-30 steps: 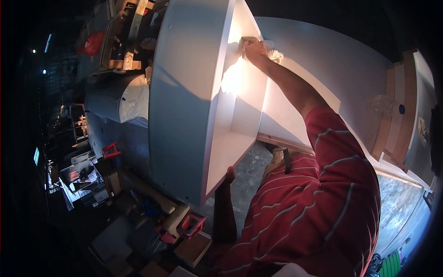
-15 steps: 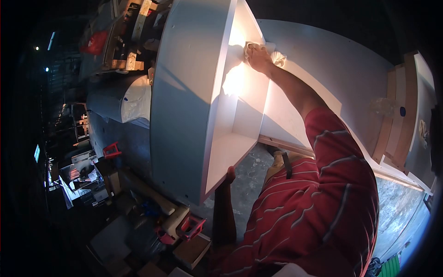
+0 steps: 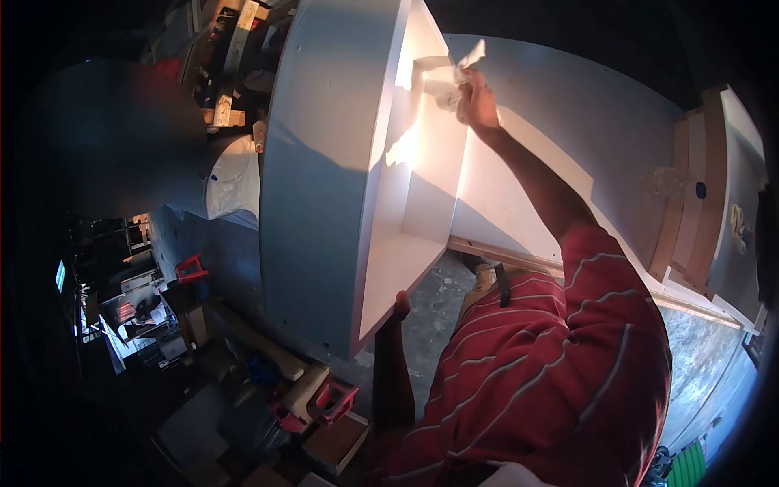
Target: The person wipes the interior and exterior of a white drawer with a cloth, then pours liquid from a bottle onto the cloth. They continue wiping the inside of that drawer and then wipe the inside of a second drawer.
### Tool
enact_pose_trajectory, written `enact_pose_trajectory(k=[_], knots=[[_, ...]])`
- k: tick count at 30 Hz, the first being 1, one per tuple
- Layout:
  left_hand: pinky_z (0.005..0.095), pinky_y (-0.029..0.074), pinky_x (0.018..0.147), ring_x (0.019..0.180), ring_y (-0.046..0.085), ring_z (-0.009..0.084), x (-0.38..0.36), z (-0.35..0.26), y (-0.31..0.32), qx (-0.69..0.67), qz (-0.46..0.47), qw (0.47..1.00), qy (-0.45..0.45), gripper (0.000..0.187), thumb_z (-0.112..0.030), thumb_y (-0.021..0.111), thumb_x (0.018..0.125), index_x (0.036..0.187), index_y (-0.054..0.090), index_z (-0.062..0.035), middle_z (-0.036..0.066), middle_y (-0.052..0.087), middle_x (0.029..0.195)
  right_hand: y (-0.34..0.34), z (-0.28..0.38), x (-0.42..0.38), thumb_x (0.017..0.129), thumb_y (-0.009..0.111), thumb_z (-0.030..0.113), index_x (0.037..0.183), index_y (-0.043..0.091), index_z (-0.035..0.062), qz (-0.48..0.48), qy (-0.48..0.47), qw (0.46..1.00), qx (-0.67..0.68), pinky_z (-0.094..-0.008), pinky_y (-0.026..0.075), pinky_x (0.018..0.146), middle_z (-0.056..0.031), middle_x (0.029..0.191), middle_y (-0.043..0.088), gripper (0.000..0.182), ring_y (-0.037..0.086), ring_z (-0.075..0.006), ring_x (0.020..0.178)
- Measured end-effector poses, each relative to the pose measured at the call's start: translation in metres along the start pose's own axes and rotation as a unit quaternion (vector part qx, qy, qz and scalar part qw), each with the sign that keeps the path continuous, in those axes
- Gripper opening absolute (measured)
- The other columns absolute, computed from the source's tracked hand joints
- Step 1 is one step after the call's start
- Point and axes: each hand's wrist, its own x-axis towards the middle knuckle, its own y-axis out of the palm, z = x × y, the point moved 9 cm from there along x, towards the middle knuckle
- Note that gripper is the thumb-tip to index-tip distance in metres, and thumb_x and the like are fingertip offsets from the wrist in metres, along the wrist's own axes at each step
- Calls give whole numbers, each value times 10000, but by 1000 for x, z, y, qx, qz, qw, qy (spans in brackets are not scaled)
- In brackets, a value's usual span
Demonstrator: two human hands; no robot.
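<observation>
red short-sleeved shirt (image 3: pixel 519 357); thin grey stripes; dark belt (image 3: pixel 504 286); tan trousers (image 3: pixel 480 284)

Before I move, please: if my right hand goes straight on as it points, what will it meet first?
Most likely the lit end panel of the open cabinet, beyond your right hand and its cloth; the gap is unclear in this single view.

There are 2 hands, 1 right hand (image 3: pixel 479 101) and 1 left hand (image 3: pixel 402 303); 1 open box (image 3: pixel 312 195); at least 1 pale cloth (image 3: pixel 471 55); at least 2 red stools (image 3: pixel 192 268) (image 3: pixel 334 399); 1 clear bottle (image 3: pixel 664 182); 1 blue cap (image 3: pixel 700 190); 1 striped shirt (image 3: pixel 527 357); 1 green ribbed piece (image 3: pixel 689 467); and 1 lit screen (image 3: pixel 60 276).
</observation>
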Motion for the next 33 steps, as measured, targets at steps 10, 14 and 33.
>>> enact_pose_trajectory(k=[10,14,33], knots=[[417,434,925,1084,498,289,0,-2,-5,6,-12,1000,-9,903,-422,777,673,1290,294,27,182,465,1208,46,-67,-51,913,446,241,1164,472,112,274,-96,927,-236,-455,452,865,-137,1111,455,283,503,-320,1042],[418,435,923,1082,499,289,-1,-1,-9,7,-21,1000,-18,907,-422,780,670,1289,293,29,182,466,1207,-32,-26,-21,905,474,194,1090,472,73,144,-151,966,-153,-406,522,676,-158,1080,457,221,570,-357,820],[418,441,918,1072,506,288,-11,-10,-33,48,-70,994,-75,925,-423,791,660,1287,289,35,183,471,1201,-64,-151,136,855,482,167,1077,599,164,189,-231,908,-295,-385,471,766,-66,1067,553,250,575,-249,950]])
